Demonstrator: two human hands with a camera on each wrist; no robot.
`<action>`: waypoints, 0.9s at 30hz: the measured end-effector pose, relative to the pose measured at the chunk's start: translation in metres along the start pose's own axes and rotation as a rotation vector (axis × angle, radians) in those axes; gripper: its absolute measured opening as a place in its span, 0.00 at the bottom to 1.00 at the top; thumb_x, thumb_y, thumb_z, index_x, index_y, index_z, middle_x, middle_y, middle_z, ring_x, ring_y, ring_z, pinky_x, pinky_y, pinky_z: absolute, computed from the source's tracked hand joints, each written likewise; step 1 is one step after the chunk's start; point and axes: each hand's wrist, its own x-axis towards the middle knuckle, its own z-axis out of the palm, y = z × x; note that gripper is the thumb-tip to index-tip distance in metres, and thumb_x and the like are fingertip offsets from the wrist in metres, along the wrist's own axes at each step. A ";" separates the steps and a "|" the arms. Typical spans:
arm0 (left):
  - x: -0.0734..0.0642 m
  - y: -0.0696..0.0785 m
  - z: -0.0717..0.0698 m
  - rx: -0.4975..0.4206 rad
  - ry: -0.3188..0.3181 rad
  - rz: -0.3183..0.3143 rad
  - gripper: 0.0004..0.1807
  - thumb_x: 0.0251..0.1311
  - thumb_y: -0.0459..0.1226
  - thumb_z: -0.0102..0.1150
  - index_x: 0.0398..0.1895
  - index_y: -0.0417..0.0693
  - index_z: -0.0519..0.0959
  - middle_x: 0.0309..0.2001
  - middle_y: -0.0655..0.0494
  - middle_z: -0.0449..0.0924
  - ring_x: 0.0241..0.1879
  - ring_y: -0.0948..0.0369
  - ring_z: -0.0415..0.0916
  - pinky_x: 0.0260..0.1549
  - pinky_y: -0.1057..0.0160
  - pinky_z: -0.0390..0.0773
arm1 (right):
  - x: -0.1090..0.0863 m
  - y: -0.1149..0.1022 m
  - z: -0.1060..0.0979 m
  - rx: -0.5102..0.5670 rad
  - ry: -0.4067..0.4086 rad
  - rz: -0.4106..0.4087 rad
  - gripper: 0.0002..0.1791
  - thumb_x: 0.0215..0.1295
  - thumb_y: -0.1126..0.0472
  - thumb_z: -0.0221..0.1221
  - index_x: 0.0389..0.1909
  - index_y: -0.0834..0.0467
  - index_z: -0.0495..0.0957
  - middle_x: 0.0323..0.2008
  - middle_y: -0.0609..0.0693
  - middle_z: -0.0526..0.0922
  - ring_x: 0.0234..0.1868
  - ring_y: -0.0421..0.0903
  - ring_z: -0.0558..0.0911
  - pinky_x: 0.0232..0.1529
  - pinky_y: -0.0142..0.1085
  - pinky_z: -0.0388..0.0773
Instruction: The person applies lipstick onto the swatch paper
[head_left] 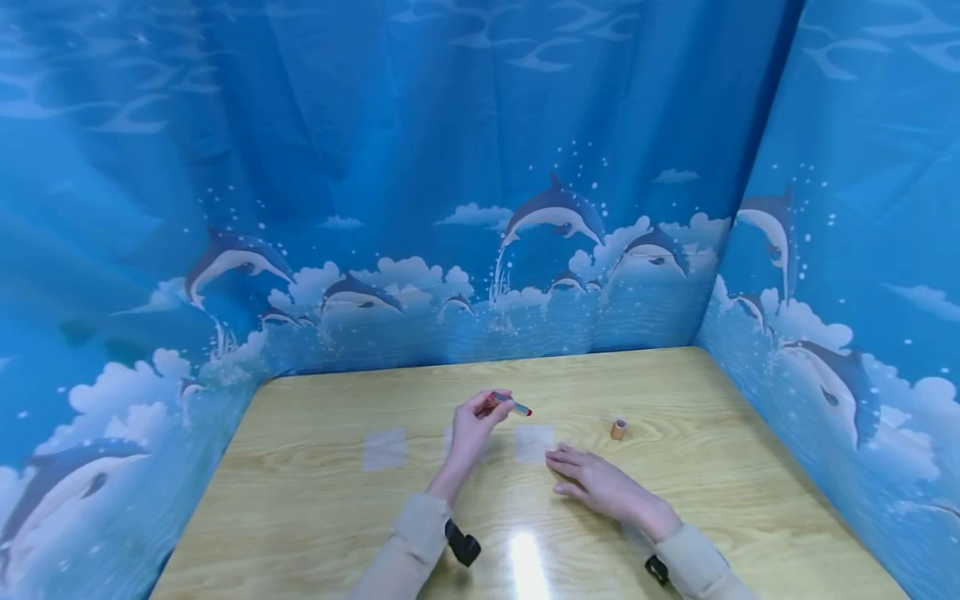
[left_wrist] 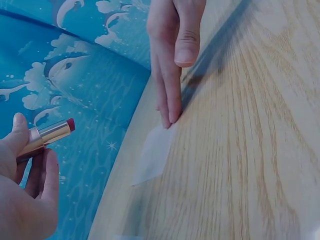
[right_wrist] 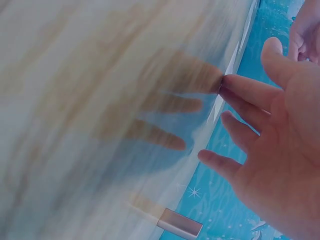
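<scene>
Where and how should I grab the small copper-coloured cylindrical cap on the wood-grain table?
Probably pinch the cap round its outer wall, coming from above with the right hand, the nearer one: it stands upright on the table, open end up, its sides exposed.

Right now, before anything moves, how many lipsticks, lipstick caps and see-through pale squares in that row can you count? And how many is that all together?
Lipstick: 1
Lipstick cap: 1
Pale squares in the row: 3, the middle one partly covered
Total: 5
</scene>
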 end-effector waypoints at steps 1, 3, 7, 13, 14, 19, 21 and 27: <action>0.001 -0.001 0.001 0.016 0.000 -0.004 0.16 0.63 0.42 0.70 0.50 0.43 0.85 0.46 0.50 0.87 0.46 0.54 0.85 0.49 0.60 0.85 | 0.000 0.000 0.000 0.002 0.000 -0.001 0.30 0.78 0.48 0.52 0.70 0.64 0.69 0.72 0.59 0.68 0.74 0.63 0.63 0.71 0.64 0.60; 0.003 -0.003 0.004 0.040 0.005 -0.016 0.16 0.62 0.44 0.71 0.49 0.46 0.86 0.46 0.52 0.87 0.44 0.59 0.84 0.48 0.61 0.85 | 0.001 0.000 -0.001 0.005 -0.002 0.002 0.30 0.78 0.48 0.52 0.70 0.64 0.69 0.72 0.60 0.68 0.74 0.63 0.62 0.71 0.65 0.60; 0.006 -0.008 0.010 0.100 0.007 -0.005 0.16 0.60 0.45 0.71 0.48 0.48 0.87 0.45 0.53 0.88 0.43 0.61 0.84 0.45 0.63 0.85 | 0.001 0.000 -0.001 0.005 -0.004 0.007 0.30 0.78 0.48 0.52 0.71 0.64 0.68 0.73 0.60 0.67 0.75 0.63 0.62 0.71 0.67 0.59; 0.012 -0.016 0.018 0.184 -0.018 0.057 0.15 0.60 0.44 0.72 0.46 0.47 0.87 0.44 0.53 0.88 0.44 0.59 0.84 0.42 0.66 0.84 | 0.001 0.000 -0.002 -0.006 0.006 -0.006 0.31 0.78 0.47 0.52 0.70 0.65 0.68 0.73 0.60 0.67 0.74 0.63 0.62 0.71 0.66 0.59; 0.013 -0.017 0.019 0.194 -0.023 0.068 0.15 0.59 0.44 0.72 0.46 0.47 0.87 0.43 0.53 0.88 0.44 0.59 0.84 0.43 0.66 0.84 | 0.001 0.000 -0.002 -0.008 0.007 -0.006 0.31 0.78 0.48 0.52 0.70 0.65 0.68 0.73 0.60 0.67 0.74 0.63 0.63 0.71 0.66 0.60; 0.017 -0.022 0.023 0.257 -0.046 0.097 0.14 0.58 0.44 0.73 0.44 0.50 0.87 0.41 0.57 0.89 0.41 0.62 0.83 0.42 0.66 0.84 | 0.002 0.001 -0.001 -0.015 0.007 -0.006 0.31 0.77 0.48 0.53 0.71 0.65 0.67 0.73 0.60 0.66 0.74 0.62 0.63 0.71 0.65 0.61; 0.019 -0.024 0.025 0.287 -0.057 0.104 0.13 0.58 0.43 0.73 0.44 0.50 0.87 0.40 0.58 0.88 0.40 0.64 0.82 0.41 0.67 0.84 | 0.002 0.001 0.000 -0.021 0.004 -0.005 0.32 0.77 0.48 0.54 0.71 0.66 0.67 0.73 0.60 0.66 0.74 0.62 0.63 0.70 0.65 0.61; 0.020 -0.025 0.030 0.410 -0.101 0.144 0.12 0.59 0.42 0.72 0.44 0.50 0.88 0.41 0.58 0.89 0.40 0.63 0.84 0.44 0.65 0.85 | 0.002 0.001 0.002 -0.036 0.001 -0.010 0.33 0.76 0.47 0.54 0.71 0.66 0.67 0.74 0.60 0.65 0.74 0.62 0.63 0.71 0.65 0.61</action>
